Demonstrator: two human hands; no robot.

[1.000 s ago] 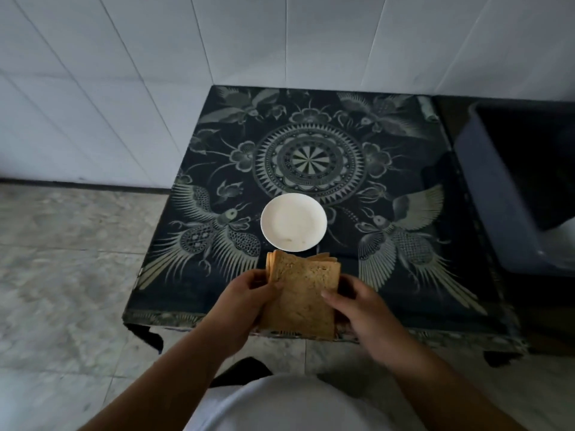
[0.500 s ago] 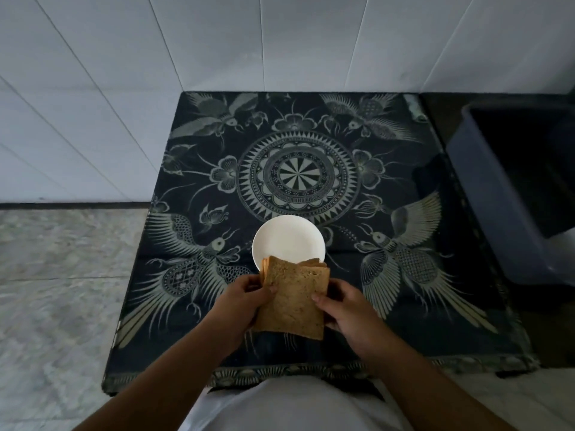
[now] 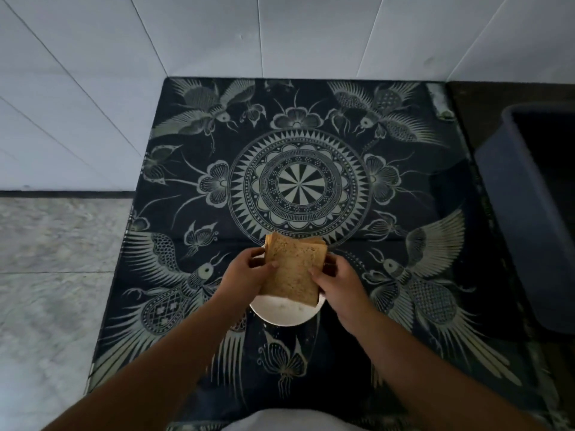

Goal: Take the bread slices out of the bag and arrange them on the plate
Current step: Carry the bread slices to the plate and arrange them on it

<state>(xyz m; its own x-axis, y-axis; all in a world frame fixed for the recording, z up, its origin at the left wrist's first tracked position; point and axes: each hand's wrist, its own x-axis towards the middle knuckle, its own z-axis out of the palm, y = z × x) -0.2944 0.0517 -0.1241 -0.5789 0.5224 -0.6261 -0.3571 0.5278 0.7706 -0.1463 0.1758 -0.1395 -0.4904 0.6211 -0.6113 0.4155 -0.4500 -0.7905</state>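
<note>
A stack of brown bread slices [image 3: 292,269] is held tilted over the white plate [image 3: 284,314], covering most of it. My left hand [image 3: 245,275] grips the stack's left edge, thumb on the top slice. On the right edge my right hand [image 3: 337,281] holds it the same way. Only the plate's near rim shows below the bread. I cannot tell whether the stack touches the plate. No bag is in view.
The plate sits on a low table covered with a dark cloth [image 3: 298,188] printed with birds and a central medallion. A dark grey bin [image 3: 529,213] stands at the table's right. White tiled wall behind, marble floor to the left.
Both hands carried the bread stack forward from the table's near edge to above the plate, which it now mostly hides. The view has moved closer to the table.
</note>
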